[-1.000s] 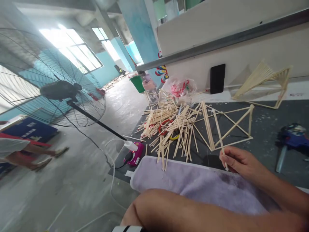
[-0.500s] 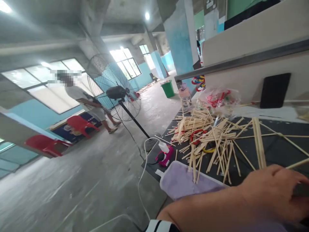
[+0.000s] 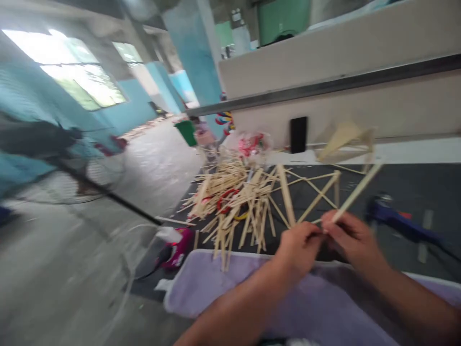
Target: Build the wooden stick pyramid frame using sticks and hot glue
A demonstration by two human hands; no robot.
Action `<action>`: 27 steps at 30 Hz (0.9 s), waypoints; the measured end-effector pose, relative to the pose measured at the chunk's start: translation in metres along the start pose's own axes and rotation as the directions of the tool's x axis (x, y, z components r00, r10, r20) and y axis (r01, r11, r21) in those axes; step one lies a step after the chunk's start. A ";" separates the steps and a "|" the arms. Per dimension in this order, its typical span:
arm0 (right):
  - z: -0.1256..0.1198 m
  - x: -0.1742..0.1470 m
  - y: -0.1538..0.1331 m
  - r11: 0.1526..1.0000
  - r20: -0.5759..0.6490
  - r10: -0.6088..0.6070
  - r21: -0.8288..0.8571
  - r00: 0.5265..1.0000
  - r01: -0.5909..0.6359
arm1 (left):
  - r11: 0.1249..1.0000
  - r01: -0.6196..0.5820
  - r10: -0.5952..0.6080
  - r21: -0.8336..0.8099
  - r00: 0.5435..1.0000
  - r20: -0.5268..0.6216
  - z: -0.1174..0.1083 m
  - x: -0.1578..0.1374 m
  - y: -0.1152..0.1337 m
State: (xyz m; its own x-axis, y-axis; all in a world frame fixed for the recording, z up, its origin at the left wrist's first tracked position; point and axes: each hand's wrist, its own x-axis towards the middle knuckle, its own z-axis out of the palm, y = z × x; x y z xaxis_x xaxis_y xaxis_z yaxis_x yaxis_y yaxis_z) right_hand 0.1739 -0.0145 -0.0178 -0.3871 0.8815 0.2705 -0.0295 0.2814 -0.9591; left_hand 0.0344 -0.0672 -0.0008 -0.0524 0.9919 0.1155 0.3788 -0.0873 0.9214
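My left hand (image 3: 300,247) and my right hand (image 3: 355,238) meet over the near edge of the dark table, fingertips close together. A pale wooden stick (image 3: 360,190) slants up to the right out of my right hand's pinch. The left hand's fingers are closed at the stick's lower end; motion blur softens the contact. Just beyond them lies a frame of joined wooden sticks (image 3: 319,194). One thick upright stick (image 3: 285,194) of it rises behind the left hand. To the right a blue glue gun (image 3: 401,223) rests on the table.
A heap of loose wooden sticks (image 3: 234,192) covers the table's left part. A lilac cushioned mat (image 3: 216,276) lines the front edge. Beside it sits a pink power socket (image 3: 180,247) with cables. A black phone (image 3: 298,134) leans on the wall; a stand fan (image 3: 104,190) is at left.
My view has swung right, bringing both hands, the glue gun and the stick frame into sight. The hands are now together, with a stick raised in the right one. The other person is out of view.
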 end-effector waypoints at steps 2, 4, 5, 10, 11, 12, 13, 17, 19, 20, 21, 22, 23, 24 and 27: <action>0.005 0.009 -0.002 0.998 0.016 0.026 0.055 1.000 -0.026 | 0.994 0.031 -0.027 -0.106 0.999 0.045 -0.001 0.005 -0.003; 0.006 0.016 -0.004 0.993 0.021 0.034 0.116 0.999 -0.037 | 0.978 0.074 -0.058 -0.196 0.995 0.085 -0.003 0.009 -0.005; 0.006 0.018 -0.004 0.989 0.032 0.039 0.143 0.999 -0.043 | 0.972 0.092 -0.071 -0.216 0.992 0.102 -0.004 0.010 -0.006; 0.002 0.020 -0.002 0.965 0.049 0.076 0.246 0.996 -0.086 | 0.966 0.108 -0.075 -0.233 0.986 0.147 -0.007 0.010 -0.006; 0.002 0.020 -0.002 0.960 0.055 0.081 0.263 0.995 -0.093 | 0.966 0.112 -0.079 -0.233 0.986 0.149 -0.007 0.010 -0.006; 0.002 0.020 -0.002 0.957 0.058 0.085 0.275 0.995 -0.098 | 0.964 0.119 -0.085 -0.237 0.985 0.149 -0.006 0.010 -0.006; 0.002 0.021 -0.002 0.955 0.060 0.088 0.280 0.994 -0.101 | 0.960 0.127 -0.092 -0.248 0.985 0.148 -0.005 0.010 -0.006; 0.003 0.022 -0.006 0.954 0.075 0.095 0.280 0.993 -0.112 | 0.922 0.171 -0.135 -0.346 0.983 0.126 -0.002 0.010 -0.004; 0.003 0.022 -0.008 0.953 0.084 0.102 0.278 0.991 -0.122 | 0.892 0.218 -0.180 -0.397 0.975 0.131 -0.001 0.011 -0.001; 0.003 0.022 -0.008 0.951 0.088 0.106 0.281 0.990 -0.127 | 0.875 0.242 -0.203 -0.419 0.970 0.137 -0.001 0.011 0.001; 0.002 0.022 -0.008 0.949 0.094 0.109 0.288 0.990 -0.132 | 0.860 0.264 -0.223 -0.437 0.964 0.143 -0.002 0.012 0.003; 0.002 0.022 -0.008 0.944 0.102 0.110 0.300 0.989 -0.136 | 0.847 0.280 -0.238 -0.452 0.960 0.147 -0.002 0.012 0.005; 0.002 0.023 -0.007 0.939 0.115 0.108 0.314 0.987 -0.140 | 0.837 0.291 -0.250 -0.463 0.957 0.149 -0.003 0.012 0.006; 0.001 0.023 -0.007 0.934 0.129 0.103 0.329 0.986 -0.141 | 0.831 0.298 -0.259 -0.470 0.954 0.148 -0.003 0.013 0.007; 0.001 0.023 -0.004 0.928 0.164 0.071 0.351 0.984 -0.125 | 0.815 0.318 -0.284 -0.485 0.948 0.145 -0.002 0.013 0.007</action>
State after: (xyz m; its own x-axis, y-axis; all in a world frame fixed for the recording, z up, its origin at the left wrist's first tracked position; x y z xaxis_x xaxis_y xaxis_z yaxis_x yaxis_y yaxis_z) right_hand 0.1648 0.0041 -0.0076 -0.5340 0.8251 0.1845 -0.3020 0.0176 -0.9531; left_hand 0.0342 -0.0554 0.0075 -0.0235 0.9783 -0.2059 -0.1561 0.1998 0.9673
